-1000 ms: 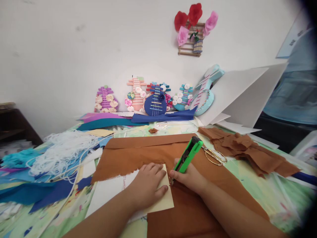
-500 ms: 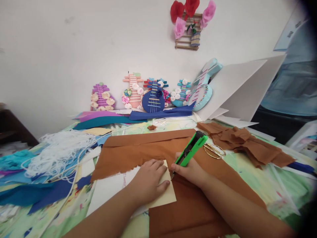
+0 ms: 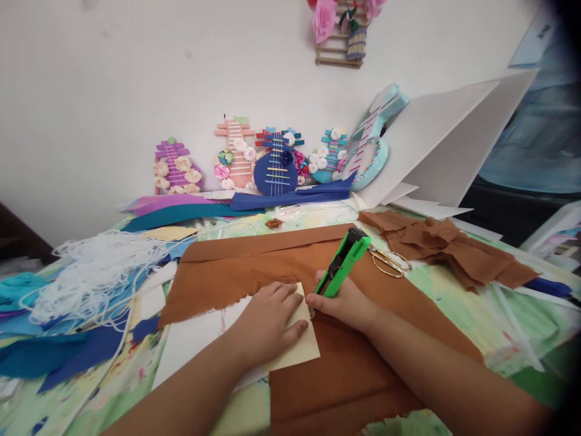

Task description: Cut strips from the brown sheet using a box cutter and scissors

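Note:
My left hand (image 3: pixel 272 324) lies flat with fingers stretched over a cream card (image 3: pixel 305 345), pressing it down on the brown fabric (image 3: pixel 227 266) and a white sheet (image 3: pixel 188 345). In my right hand (image 3: pixel 342 303) is a green utility knife (image 3: pixel 340 266), held like a pen and leaning to the right. Its tip points down at the card's right edge; the blade is too small to make out. The fabric's torn edge runs along the white sheet, left of my hand. Gold-handled scissors (image 3: pixel 390 261) rest on the fabric's right side, their blades hidden.
White cord (image 3: pixel 100 272) lies tangled at the left over blue fabric pieces (image 3: pixel 86 357). Crumpled brown scraps (image 3: pixel 445 242) are at the right. Decorated lute-shaped crafts (image 3: pixel 275 172) lean on the back wall, beside large white boards (image 3: pixel 436 139).
The view has tilted slightly downward, so everything sits higher in the picture. Both hands keep nearly the same place on the card, and the knife stays at its right edge.

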A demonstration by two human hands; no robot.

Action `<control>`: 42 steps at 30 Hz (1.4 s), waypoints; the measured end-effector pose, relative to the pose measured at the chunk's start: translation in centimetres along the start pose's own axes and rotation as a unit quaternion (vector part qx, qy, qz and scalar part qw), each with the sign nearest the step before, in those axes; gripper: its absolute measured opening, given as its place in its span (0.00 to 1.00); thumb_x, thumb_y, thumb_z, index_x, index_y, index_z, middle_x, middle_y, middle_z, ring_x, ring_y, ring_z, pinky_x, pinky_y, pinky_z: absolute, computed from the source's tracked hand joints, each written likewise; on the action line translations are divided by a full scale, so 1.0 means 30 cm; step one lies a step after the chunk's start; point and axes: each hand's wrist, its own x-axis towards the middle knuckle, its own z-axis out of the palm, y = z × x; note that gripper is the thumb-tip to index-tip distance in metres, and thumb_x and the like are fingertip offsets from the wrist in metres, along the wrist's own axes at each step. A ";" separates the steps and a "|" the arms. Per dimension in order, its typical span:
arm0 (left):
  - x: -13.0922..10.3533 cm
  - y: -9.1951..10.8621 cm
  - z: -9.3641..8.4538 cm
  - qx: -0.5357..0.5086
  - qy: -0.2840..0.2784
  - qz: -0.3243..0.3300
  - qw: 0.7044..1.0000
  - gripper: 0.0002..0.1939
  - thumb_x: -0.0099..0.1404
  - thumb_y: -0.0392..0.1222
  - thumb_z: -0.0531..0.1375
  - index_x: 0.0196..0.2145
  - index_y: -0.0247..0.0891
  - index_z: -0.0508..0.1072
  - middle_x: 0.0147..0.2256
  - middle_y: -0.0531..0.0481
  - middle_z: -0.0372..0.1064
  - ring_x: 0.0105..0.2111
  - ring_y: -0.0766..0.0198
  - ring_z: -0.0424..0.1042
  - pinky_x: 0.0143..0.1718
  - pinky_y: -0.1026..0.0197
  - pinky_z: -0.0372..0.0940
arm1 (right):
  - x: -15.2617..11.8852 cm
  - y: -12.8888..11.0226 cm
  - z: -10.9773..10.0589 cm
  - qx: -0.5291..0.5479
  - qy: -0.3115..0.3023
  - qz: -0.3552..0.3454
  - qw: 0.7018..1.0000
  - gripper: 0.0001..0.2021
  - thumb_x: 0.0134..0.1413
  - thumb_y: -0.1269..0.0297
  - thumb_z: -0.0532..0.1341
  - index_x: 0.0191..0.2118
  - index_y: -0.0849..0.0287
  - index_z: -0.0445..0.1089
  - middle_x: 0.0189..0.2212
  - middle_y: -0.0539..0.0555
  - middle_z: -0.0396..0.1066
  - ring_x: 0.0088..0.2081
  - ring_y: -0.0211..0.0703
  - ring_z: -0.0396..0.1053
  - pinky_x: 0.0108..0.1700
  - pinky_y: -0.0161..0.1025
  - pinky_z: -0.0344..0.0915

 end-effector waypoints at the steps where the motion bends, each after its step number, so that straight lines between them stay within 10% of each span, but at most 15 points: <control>1: 0.001 -0.001 0.001 -0.001 0.000 0.000 1.000 0.18 0.60 0.46 0.52 0.48 0.38 0.62 0.50 0.46 0.58 0.49 0.54 0.55 0.49 0.51 0.52 | -0.001 -0.001 0.001 -0.002 -0.002 -0.002 1.000 0.17 0.43 0.54 0.58 0.20 0.59 0.52 0.18 0.45 0.52 0.22 0.32 0.53 0.24 0.32 0.51; 42: -0.002 0.005 -0.002 -0.007 -0.006 -0.014 1.000 0.18 0.60 0.47 0.53 0.46 0.38 0.64 0.51 0.45 0.58 0.49 0.52 0.55 0.48 0.50 0.53 | 0.004 0.030 0.002 0.045 0.004 0.015 0.999 0.20 0.41 0.49 0.59 0.21 0.59 0.51 0.17 0.45 0.54 0.22 0.33 0.54 0.23 0.31 0.52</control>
